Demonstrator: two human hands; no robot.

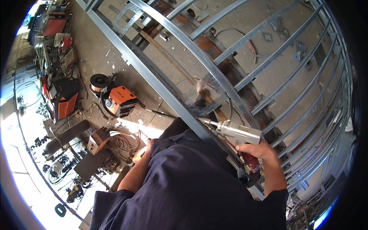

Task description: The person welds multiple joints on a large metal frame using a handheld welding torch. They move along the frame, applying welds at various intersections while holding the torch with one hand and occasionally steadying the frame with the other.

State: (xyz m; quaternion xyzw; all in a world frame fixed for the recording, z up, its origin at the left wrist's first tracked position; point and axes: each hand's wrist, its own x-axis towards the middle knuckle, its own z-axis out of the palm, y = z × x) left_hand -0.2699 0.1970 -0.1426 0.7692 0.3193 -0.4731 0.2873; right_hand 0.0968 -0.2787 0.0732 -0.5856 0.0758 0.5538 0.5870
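My right hand [254, 151] grips a hand-held welding gun [240, 131] with a silver body and a red-wrapped handle. Its thin nozzle reaches the galvanized square tube [149, 83] of a large frame, near where a short flat piece [211, 108] meets that tube. A small red glow shows at the nozzle tip, and faint smoke hangs just beyond it. My left hand [148, 146] is down at my side against the dark clothing. Its fingers are mostly hidden, and an orange object [139, 155] shows just beside it; whether the hand holds it is unclear.
A curved tube [198, 54] and several parallel bars [258, 34] span the frame over a rusty steel beam [212, 46]. An orange wire feeder [122, 99] with a wire spool [100, 82] stands on the floor at left. Coiled hoses [125, 143] lie nearer me.
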